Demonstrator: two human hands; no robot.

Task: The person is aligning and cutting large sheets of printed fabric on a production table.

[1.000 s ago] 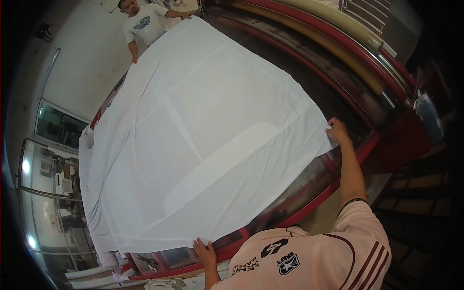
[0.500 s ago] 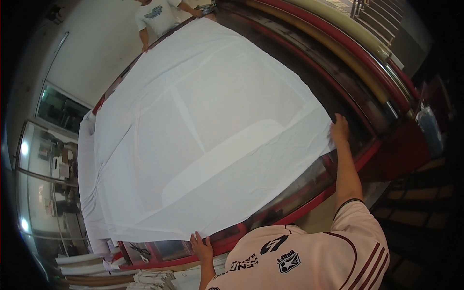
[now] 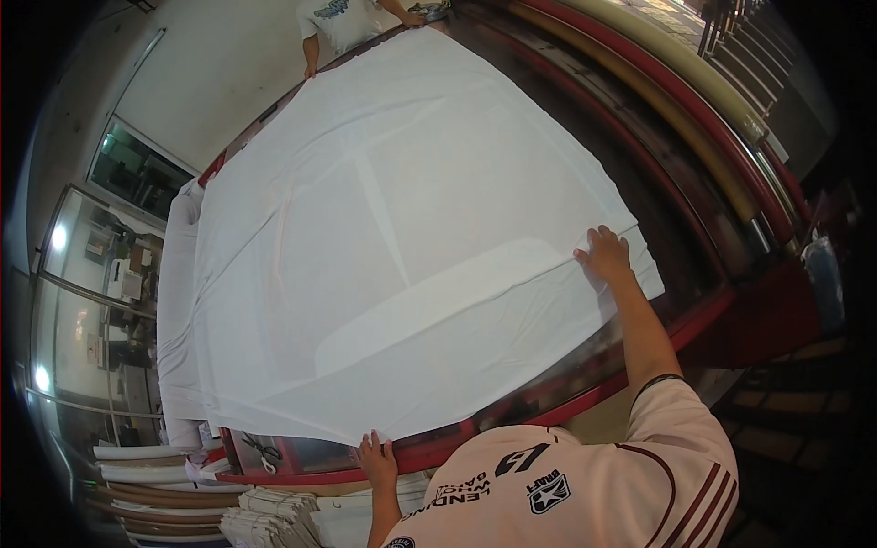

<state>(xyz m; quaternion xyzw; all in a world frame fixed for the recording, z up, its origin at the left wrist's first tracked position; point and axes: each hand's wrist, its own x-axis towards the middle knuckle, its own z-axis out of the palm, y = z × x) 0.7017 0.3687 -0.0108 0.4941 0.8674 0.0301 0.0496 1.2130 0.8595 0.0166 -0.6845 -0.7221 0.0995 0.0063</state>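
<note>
A large white cloth (image 3: 438, 183) is spread over a red-framed machine bed (image 3: 512, 411), with long creases and paler shapes showing through. My right hand (image 3: 605, 256) lies on its right part, fingers spread over a crease near the edge. At the near edge, my left hand (image 3: 378, 457) touches the cloth with its fingertips, fingers extended and slightly apart. A pair of scissors (image 3: 263, 451) lies left of that hand, below the cloth's edge.
A co-worker (image 3: 338, 27) stands at the far side, both hands at the cloth's edge. Long rollers (image 3: 694, 119) run along the right. Stacked rolls (image 3: 146, 493) and folded material (image 3: 265, 521) are at lower left, beside glass panes (image 3: 82, 310).
My right hand has moved leftward from the cloth's right edge onto its surface and spread its fingers. The near edge sits higher in view, and the co-worker's head has left the frame.
</note>
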